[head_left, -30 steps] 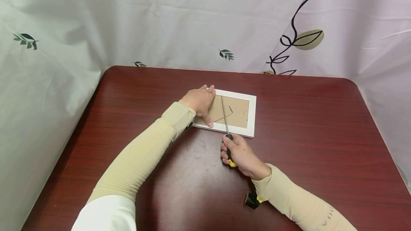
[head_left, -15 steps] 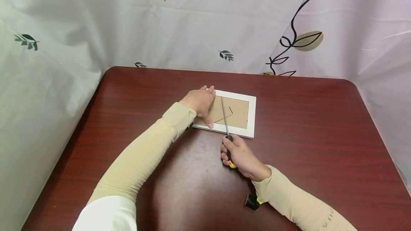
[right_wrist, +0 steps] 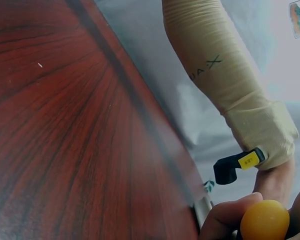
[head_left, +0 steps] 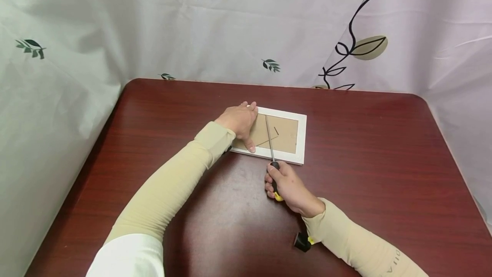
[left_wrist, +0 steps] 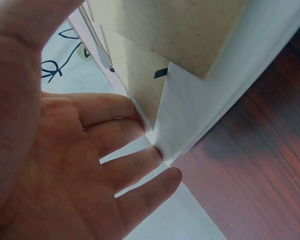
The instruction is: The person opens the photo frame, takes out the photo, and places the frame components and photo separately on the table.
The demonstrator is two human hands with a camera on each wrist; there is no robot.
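Observation:
A white picture frame [head_left: 301, 140] lies back side up on the table, its tan backing board [head_left: 286, 125] showing a slanted edge and a small dark tab. Across its left end rests my left hand [head_left: 237, 123], fingers at the far edge and thumb on the near edge. The left wrist view shows those fingers nearly straight beside the frame's corner, near a black metal tab [left_wrist: 161, 73]. My right hand [head_left: 291, 185] grips a screwdriver by its black and yellow handle [head_left: 278, 196]. The thin metal shaft extends over the board. In the right wrist view the yellow handle end [right_wrist: 265, 220] shows between fingers.
The dark red wooden table [head_left: 384, 153] has rounded far corners. White curtains [head_left: 230, 29] with leaf prints hang behind and beside it. A small black wrist camera [head_left: 302, 242] sticks out from under the right sleeve.

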